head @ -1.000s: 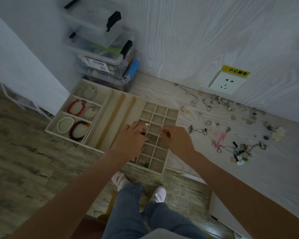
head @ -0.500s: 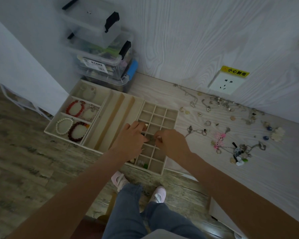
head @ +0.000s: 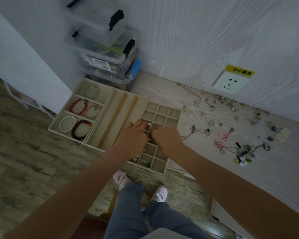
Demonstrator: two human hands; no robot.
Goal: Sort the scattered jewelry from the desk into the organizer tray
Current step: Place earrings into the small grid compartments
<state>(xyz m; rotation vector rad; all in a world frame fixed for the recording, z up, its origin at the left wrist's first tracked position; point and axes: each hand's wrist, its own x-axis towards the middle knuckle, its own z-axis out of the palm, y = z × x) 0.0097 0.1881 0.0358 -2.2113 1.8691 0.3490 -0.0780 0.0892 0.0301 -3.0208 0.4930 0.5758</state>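
The beige organizer tray (head: pixel 121 114) lies at the desk's left end. Its left compartments hold a red bracelet (head: pixel 78 106), a pearl bracelet (head: pixel 67 124) and a dark red bracelet (head: pixel 80 129). My left hand (head: pixel 133 137) and my right hand (head: pixel 167 138) meet over the middle cells of the tray's small grid (head: pixel 163 112), fingers curled and fingertips together. They pinch a small jewelry piece between them, mostly hidden, with only a pale bit (head: pixel 149 124) showing. Scattered jewelry (head: pixel 231 144) of chains, rings and pendants lies on the desk (head: pixel 257 178) to the right.
Clear plastic storage boxes (head: pixel 107 62) are stacked behind the tray against the wall. A wall socket (head: pixel 230 82) with a yellow label sits above the jewelry. The desk's front edge runs just below the tray, with my legs and pink shoes (head: pixel 160 194) on the floor beneath.
My right hand has moved left and closed up against my left hand over the grid. The left hand has stayed almost in place.
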